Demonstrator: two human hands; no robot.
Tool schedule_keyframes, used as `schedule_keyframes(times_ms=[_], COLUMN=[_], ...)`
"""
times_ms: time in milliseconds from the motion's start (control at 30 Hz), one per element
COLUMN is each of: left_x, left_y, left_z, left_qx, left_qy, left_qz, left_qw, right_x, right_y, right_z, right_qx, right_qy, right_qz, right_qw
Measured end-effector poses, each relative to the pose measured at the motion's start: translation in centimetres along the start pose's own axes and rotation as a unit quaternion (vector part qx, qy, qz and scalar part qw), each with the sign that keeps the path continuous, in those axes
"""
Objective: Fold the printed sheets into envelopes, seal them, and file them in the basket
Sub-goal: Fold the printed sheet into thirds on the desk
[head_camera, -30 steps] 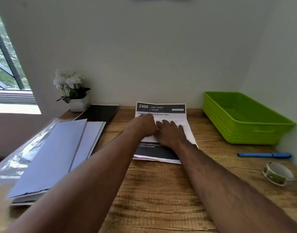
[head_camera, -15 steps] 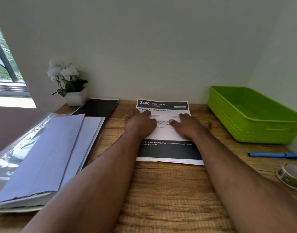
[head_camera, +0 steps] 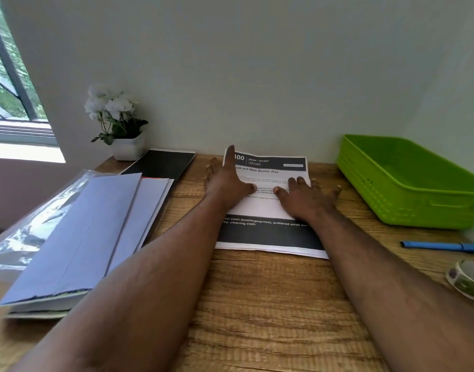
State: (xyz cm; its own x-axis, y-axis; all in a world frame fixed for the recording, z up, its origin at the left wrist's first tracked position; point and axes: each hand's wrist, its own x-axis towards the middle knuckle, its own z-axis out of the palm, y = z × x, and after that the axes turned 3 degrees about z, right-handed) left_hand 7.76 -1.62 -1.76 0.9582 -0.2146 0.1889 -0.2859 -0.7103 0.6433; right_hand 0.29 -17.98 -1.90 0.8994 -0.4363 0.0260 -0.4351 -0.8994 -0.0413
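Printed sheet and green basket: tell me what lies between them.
Head view: only bare wooden desk between sheet and basket, plus the right hand's fingers reaching off the sheet's edge.

Two hands lie on one printed sheet [head_camera: 268,205]. Right of them: one green basket [head_camera: 407,183], one blue pen [head_camera: 442,247], one tape roll [head_camera: 468,280]. Left of them: one envelope stack [head_camera: 82,237], count unclear, one black notebook [head_camera: 163,165], one potted plant [head_camera: 120,124].

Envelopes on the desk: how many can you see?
2 at least. The top envelope lies on the pile at the left; a second envelope peeks out beneath it on its right. More may be hidden underneath.
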Motion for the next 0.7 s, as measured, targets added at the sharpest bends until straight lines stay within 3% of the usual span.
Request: schedule_keyframes(times_ms=[467,700], left_x=[0.68,0.58], left_y=[-0.20,-0.03], left_z=[-0.05,-0.65], left_qx=[-0.064,-0.155], left_qy=[0.025,0.120], left_qz=[0.010,-0.029], left_qw=[0.998,0.980], right_x=[0.05,-0.08], right_y=[0.10,0.42], right_z=[-0.37,-0.63], right_qx=[0.046,0.067], right_qy=[-0.008,-0.020], right_qz=[-0.026,-0.035], right_qw=[0.999,0.997])
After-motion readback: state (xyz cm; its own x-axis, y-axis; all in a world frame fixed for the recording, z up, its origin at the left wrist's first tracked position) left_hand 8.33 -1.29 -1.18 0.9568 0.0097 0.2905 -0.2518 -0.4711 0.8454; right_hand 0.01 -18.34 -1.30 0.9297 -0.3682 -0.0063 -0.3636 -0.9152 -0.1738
